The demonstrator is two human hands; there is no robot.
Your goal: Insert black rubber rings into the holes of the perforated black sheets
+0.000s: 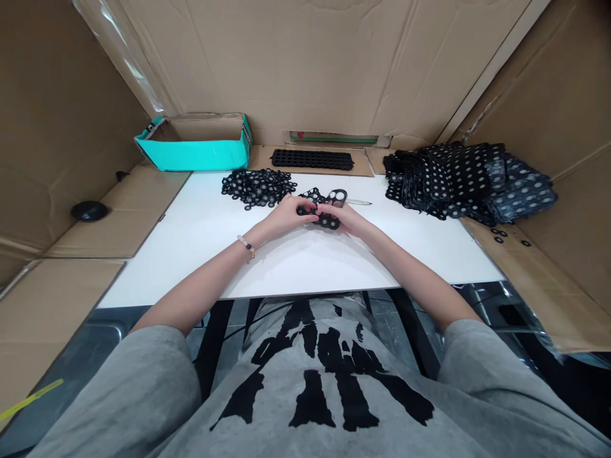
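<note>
- I watched the left hand and right hand grasp a black perforated piece between their fingers, over the middle of the white surface.
- Its far end seemed to point away and rightward; it looked bent, so I couldn't settle its long axis.
- Black rings lay heaped just beyond the left hand.

tabletop: smooth | back wall: matt cardboard | shirt: matt cloth
</note>
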